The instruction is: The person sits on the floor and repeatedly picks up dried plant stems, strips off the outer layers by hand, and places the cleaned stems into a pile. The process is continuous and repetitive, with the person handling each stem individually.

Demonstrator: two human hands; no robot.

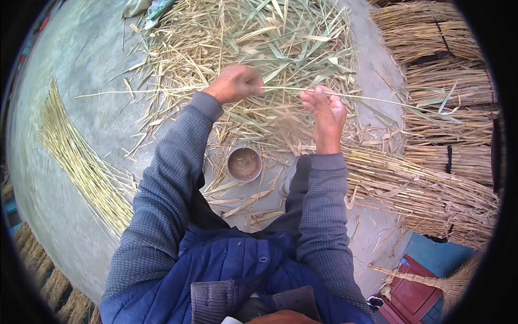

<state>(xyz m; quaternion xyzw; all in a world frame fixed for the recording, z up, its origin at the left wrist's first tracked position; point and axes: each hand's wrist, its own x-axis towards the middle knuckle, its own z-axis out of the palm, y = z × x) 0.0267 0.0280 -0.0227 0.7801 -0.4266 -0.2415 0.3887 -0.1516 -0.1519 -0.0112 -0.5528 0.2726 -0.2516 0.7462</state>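
One long thin reed stalk [283,88] stretches nearly level across both hands, in front of a heap of stripped leaves. My left hand [236,84] is closed round it, and the bare end runs out to the left. Farther along, my right hand [325,110] pinches the stalk between thumb and fingers. Beyond the right hand its tip still bears some green leaves [440,108]. Below the hands, between my legs, stands a small round metal bowl [244,164] with a brownish inside.
The leaf heap [210,38] spreads over the concrete floor [70,178]. A bundle of cleaned stalks [81,156] lies at left. At right are unstripped stalks [415,181] and stacked tied bundles [448,81]. A straw broom [458,283] lies by a red object [410,291] at lower right.
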